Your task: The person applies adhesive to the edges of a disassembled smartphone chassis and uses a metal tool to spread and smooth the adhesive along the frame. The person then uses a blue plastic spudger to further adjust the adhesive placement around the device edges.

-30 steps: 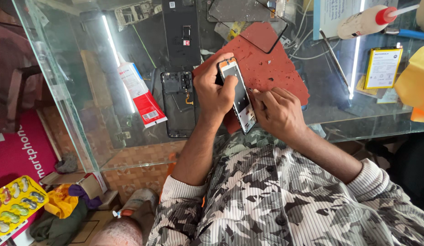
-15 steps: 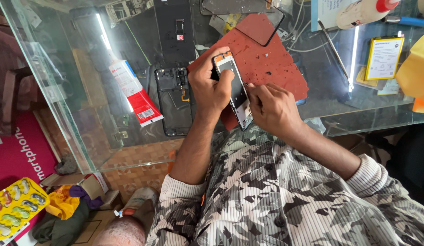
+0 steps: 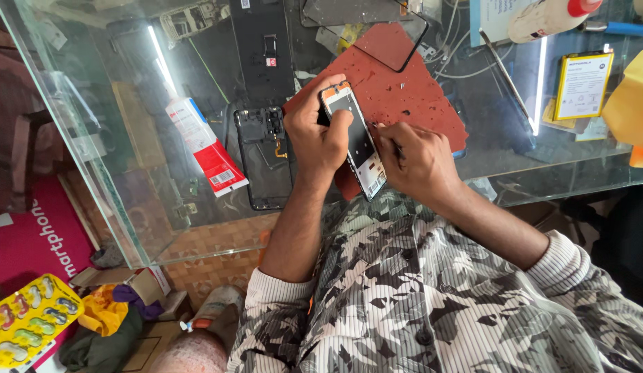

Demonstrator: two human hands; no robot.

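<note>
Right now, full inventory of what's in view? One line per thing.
phone: 1, white-edged, dark panel, held above the mat
mat: 1, red, on the glass counter
phone back frame: 1, black, left of the mat
carton: 1, red and white, far left
battery: 1, yellow-rimmed, right
bottle: 1, white with red cap, top right
blister tray: 1, yellow, on the floor, lower left
left hand: grips the phone
right hand: holds a thin tool at the phone's edge
</note>
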